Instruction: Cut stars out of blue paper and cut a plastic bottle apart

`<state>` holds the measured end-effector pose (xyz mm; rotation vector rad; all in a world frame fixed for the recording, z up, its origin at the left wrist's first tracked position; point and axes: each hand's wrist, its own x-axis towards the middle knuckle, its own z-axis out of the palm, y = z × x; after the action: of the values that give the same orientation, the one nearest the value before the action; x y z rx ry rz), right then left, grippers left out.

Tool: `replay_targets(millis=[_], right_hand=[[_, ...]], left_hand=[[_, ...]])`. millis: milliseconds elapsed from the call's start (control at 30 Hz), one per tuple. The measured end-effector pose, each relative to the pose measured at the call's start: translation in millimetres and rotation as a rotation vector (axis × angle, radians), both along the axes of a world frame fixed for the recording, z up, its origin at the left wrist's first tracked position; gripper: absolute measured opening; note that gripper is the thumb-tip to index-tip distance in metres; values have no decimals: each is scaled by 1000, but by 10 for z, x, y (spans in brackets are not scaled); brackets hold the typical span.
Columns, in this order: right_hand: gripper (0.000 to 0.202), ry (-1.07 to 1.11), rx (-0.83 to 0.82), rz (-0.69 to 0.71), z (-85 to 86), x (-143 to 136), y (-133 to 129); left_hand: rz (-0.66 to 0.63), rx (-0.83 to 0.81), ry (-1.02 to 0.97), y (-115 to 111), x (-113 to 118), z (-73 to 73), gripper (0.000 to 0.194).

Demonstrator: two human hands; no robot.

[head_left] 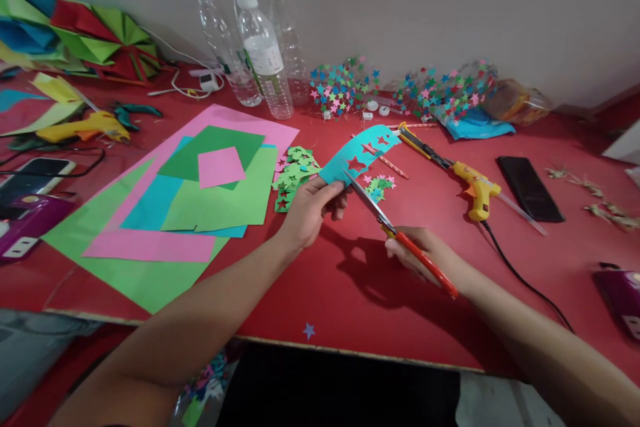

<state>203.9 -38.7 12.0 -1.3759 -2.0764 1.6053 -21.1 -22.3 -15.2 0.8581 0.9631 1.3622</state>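
My left hand (313, 210) pinches the near end of a curved blue paper strip (345, 155) with star-shaped holes in it. The fingers of my right hand (425, 253) are wrapped round scissors (417, 255) with red handles. Their blade tips touch or overlap the strip's lower edge, just beside my left fingertips. Behind my left hand lie green cut-out scraps (295, 177). A small pile of green, pink and blue stars (380, 187) is on the table just beyond the scissors.
Coloured sheets (235, 197) lie on the red table (280, 293) at left. Plastic bottles (265, 57) stand behind. On the right are a cutter (425, 147), a yellow glue gun (479, 190) with its cord and a black phone (531, 188). Star-covered shapes (340, 90) stand near the wall.
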Motion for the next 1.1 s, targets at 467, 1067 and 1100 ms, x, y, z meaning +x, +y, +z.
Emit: replay_targets(millis=[467,1067,1100], right_hand=[[55,62,-37,66,29,0,-13],[54,-22,25,98,-25,45,39],[54,-27,31,100,-26,44,40]], left_hand=[[29,82,121,15,-40,-36,18],[-39,92,272,76,-211,84,16],[-40,92,270,77,-209,80,16]])
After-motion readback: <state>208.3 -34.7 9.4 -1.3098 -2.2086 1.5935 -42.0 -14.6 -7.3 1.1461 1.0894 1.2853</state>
